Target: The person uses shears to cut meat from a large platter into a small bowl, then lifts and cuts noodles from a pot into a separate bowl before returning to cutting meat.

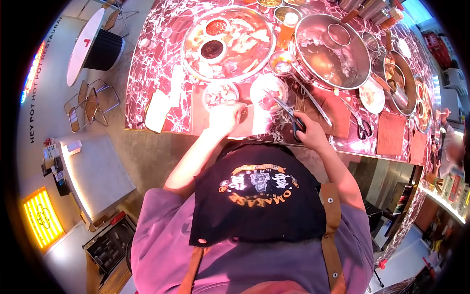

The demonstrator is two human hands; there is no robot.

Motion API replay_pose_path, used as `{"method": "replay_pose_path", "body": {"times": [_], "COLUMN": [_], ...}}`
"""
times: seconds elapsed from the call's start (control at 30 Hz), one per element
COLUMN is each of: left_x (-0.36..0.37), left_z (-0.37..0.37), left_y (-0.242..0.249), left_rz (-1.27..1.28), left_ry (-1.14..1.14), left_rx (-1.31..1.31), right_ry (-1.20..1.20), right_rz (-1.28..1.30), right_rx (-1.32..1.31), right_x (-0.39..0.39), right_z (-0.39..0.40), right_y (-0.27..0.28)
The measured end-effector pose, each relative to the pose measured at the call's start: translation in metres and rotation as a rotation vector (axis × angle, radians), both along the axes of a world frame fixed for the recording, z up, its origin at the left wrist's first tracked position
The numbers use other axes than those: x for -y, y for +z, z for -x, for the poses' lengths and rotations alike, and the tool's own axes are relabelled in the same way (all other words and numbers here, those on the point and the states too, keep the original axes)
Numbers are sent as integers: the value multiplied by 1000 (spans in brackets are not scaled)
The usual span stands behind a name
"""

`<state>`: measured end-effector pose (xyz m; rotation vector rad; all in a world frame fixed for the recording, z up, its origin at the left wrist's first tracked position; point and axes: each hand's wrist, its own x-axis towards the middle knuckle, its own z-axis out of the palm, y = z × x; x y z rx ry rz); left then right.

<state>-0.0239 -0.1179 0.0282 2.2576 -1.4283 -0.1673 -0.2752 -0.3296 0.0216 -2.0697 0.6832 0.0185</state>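
Observation:
My right hand (pixel 311 131) grips a pair of scissors (pixel 297 123) by their dark handles. The blades reach up and left to the edge of a white bowl (pixel 255 93) of pale and pinkish food. Closed beside that bowl is my left hand (pixel 228 116); a thin, light thing seems to stick out of it toward the bowl, too washed out by glare to name. Just above my left hand stands a smaller bowl (pixel 220 94) with chopped pieces in it. A brown placemat (pixel 198 115) lies beneath.
A big round tray (pixel 188 59) holds food and two sauce bowls. Right of it stands a large metal pot (pixel 367 68) of liquid. Tongs (pixel 316 105), another pair of scissors (pixel 364 128) and a white plate (pixel 373 98) lie farther right. A white cloth (pixel 157 111) lies left.

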Motion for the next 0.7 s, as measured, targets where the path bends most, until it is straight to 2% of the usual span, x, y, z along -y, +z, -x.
{"method": "replay_pose_path", "body": {"times": [0.07, 0.17, 0.23, 0.3, 0.37, 0.4, 0.47, 0.5, 0.63, 0.7], "left_x": [-4, -7, -2, -4, -5, -6, -7, -9, -10, -10], "left_z": [-1, -5, 3, 0, -1, 0, -1, -1, 5, 5], "left_y": [-4, -4, 1, -1, 0, 2, 1, -1, 0, -5], "left_rz": [-5, -26, -82, -53, -10, 18, 64, 80, -9, 22], "left_ry": [-3, -13, 71, 79, 109, 113, 133, 145, 256, 224], "left_rx": [8, 30, 46, 7, -59, -52, -66, -89, -226, -176], "right_ry": [-11, -9, -72, -267, -507, -533, -613, -651, -720, -813], "right_rz": [-137, -186, -18, -58, 27, 45, 492, 452, 585, 625], "right_rx": [11, -51, 85, 72, 239, 232, 146, 62, -200, -166], "right_x": [1, 8, 13, 16, 24, 29, 50, 61, 125, 162], "right_z": [1, 9, 29, 54, 93, 114, 163, 187, 271, 298], "right_y": [-5, 3, 1, 14, -19, -32, -50, -53, -60, -62]}}
